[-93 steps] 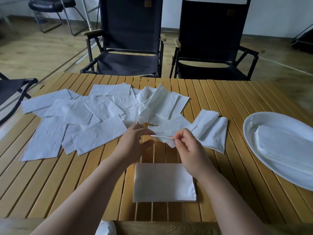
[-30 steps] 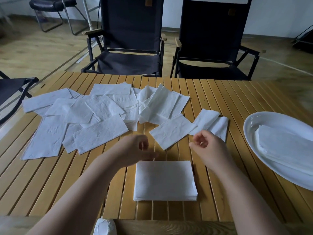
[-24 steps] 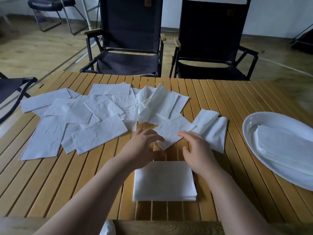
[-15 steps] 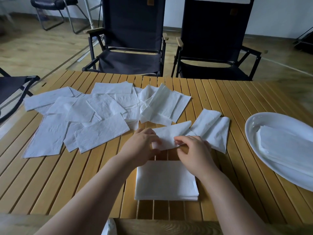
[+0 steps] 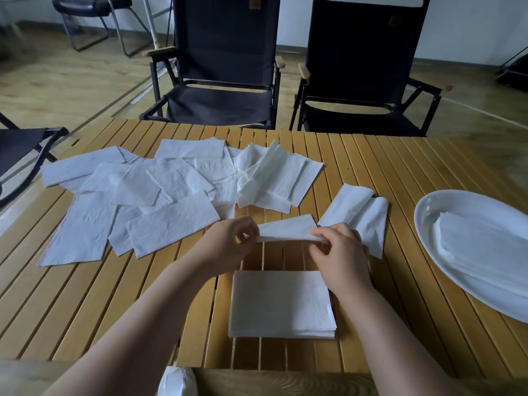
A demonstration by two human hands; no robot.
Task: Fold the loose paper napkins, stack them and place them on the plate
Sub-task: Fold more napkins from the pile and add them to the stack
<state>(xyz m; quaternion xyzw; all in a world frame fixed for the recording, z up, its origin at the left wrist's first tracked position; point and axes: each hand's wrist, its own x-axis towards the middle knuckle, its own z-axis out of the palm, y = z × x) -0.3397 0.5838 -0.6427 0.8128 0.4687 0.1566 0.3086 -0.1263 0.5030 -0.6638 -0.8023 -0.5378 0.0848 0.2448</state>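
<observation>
One plate at the table's right edge holds a pile of folded napkins. The left hand and right hand each pinch an end of a single napkin — just beyond one stack by the near edge; loose sheets leftward overlap beyond counting.

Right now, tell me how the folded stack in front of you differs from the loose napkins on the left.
The folded stack is squared, edges aligned; the loose napkins lie scattered, overlapping at odd angles. The folded stack is compact and several layers thick; the loose napkins spread wide and mostly flat. Both are white paper on the slatted table.
</observation>
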